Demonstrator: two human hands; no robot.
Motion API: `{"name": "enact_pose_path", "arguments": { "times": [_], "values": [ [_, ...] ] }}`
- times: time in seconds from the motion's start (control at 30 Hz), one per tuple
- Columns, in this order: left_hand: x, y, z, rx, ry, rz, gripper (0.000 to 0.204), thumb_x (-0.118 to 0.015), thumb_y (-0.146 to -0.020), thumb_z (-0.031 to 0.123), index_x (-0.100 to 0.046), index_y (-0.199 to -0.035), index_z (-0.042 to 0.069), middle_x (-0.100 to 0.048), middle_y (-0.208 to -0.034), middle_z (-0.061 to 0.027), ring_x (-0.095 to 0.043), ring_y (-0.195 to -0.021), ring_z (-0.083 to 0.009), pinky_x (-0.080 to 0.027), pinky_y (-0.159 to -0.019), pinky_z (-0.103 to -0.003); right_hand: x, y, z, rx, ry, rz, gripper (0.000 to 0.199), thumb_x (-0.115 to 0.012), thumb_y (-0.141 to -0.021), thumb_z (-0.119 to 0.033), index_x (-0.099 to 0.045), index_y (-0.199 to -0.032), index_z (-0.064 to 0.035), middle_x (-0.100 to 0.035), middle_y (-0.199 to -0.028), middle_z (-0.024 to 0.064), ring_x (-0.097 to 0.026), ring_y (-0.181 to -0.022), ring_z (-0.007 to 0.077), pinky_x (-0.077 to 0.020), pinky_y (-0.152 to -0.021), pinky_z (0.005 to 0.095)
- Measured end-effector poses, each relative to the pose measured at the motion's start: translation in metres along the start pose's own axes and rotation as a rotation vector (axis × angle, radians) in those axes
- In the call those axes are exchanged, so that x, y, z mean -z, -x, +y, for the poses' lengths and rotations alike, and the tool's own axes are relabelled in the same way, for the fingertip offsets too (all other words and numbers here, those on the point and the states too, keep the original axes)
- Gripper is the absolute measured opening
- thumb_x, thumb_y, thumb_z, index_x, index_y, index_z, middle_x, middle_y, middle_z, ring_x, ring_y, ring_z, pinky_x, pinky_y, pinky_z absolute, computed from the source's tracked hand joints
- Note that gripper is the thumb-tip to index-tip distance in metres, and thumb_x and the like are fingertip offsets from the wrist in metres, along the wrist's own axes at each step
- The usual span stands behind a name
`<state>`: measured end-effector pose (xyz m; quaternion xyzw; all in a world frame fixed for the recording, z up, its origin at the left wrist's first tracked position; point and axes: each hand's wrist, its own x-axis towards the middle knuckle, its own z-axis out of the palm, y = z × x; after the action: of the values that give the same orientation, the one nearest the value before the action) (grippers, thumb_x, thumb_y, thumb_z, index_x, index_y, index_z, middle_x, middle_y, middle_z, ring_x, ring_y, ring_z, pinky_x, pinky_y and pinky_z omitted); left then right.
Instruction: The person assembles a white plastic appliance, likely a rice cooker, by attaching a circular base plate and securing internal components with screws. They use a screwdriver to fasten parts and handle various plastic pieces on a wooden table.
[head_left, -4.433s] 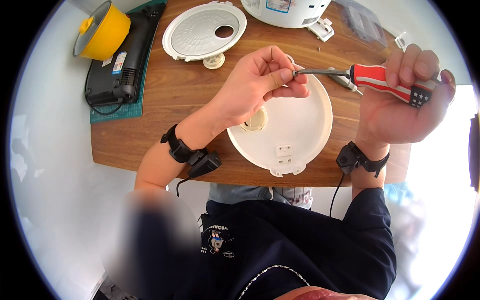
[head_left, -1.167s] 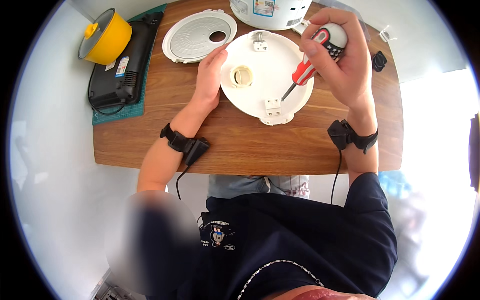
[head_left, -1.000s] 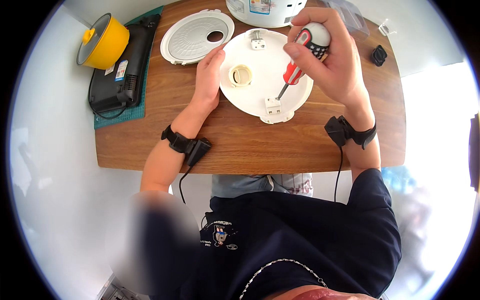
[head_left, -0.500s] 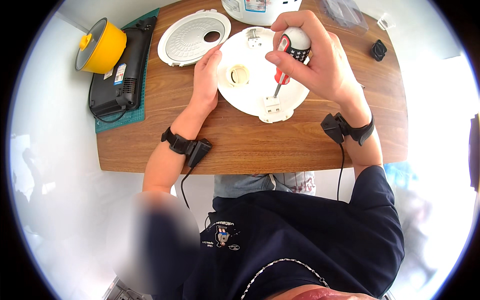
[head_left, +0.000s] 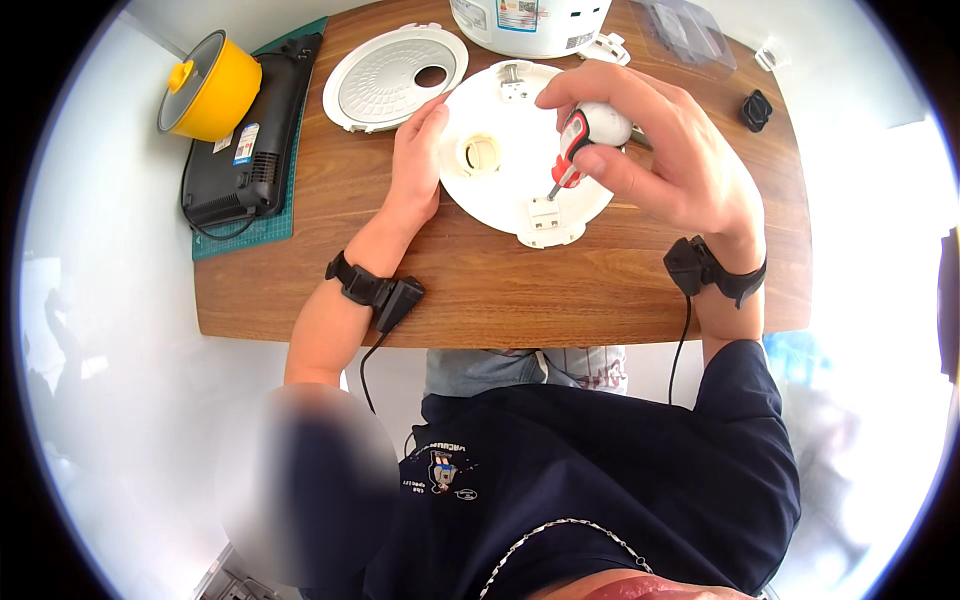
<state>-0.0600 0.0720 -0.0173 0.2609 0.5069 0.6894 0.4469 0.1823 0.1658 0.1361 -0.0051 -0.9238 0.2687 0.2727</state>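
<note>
My left hand (head_left: 415, 165) grips the left edge of a round white plastic lid (head_left: 510, 190), thumb at its rim and fingers partly hidden. In my right hand (head_left: 695, 165) is a screwdriver (head_left: 566, 172) with a thick white, black and red handle, held between thumb and fingers. It leans to the right, its metal shaft reaching down to a small white block (head_left: 544, 212) near the lid's front edge. I cannot tell whether the tip sits in a screw. A round collar (head_left: 480, 154) rises left of the lid's middle, and a metal-fitted bracket (head_left: 514, 88) sits at its far side.
Behind the left hand lies a grey-white perforated disc (head_left: 385, 80) with a hole. A white appliance body (head_left: 530, 35) stands at the back. On the left, a yellow pot (head_left: 220, 100) rests by a black appliance (head_left: 230, 185) on a green mat. A clear plastic tray (head_left: 690, 35) and a small black part (head_left: 755, 111) are right.
My right hand has moved right and slightly down, and the screwdriver's handle has tilted further right. Its tip stays by the small block. The left hand keeps its hold on the lid.
</note>
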Motion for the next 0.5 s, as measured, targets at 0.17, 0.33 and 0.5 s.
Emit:
{"name": "enact_pose_path", "arguments": {
  "times": [0.17, 0.33, 0.5],
  "values": [
    [0.001, -0.001, -0.002, 0.006, -0.001, 0.019, 0.043, -0.050, -0.107, 0.019, -0.054, -0.141, -0.007, -0.065, -0.131, -0.0135, -0.063, -0.117, -0.0188, -0.050, -0.100, -0.033, 0.005, 0.000, -0.009, 0.087, -0.019, -0.070, 0.047, -0.067, -0.077, 0.003, -0.062, -0.124, 0.0030, -0.066, -0.117, 0.0182, -0.066, -0.108, 0.0328, -0.0544, -0.092, 0.0406],
    [0.000, 0.000, -0.001, 0.021, 0.012, 0.024, 0.042, -0.050, -0.107, 0.019, -0.055, -0.141, -0.006, -0.065, -0.131, -0.0135, -0.063, -0.117, -0.0191, -0.050, -0.100, -0.033, 0.003, 0.003, -0.013, 0.037, -0.070, -0.101, 0.046, -0.074, -0.076, 0.000, -0.066, -0.120, -0.0061, -0.067, -0.113, 0.0118, -0.067, -0.101, 0.0323, -0.0566, -0.084, 0.0392],
    [0.001, -0.001, -0.002, 0.011, 0.007, 0.017, 0.042, -0.050, -0.107, 0.019, -0.055, -0.140, -0.006, -0.065, -0.131, -0.0135, -0.063, -0.117, -0.0195, -0.050, -0.100, -0.033, 0.004, 0.003, -0.023, 0.005, 0.181, -0.091, 0.041, -0.078, -0.072, 0.002, -0.070, -0.112, -0.0032, -0.066, -0.111, 0.0111, -0.069, -0.092, 0.0261, -0.0575, -0.077, 0.0331]
  ]
}}
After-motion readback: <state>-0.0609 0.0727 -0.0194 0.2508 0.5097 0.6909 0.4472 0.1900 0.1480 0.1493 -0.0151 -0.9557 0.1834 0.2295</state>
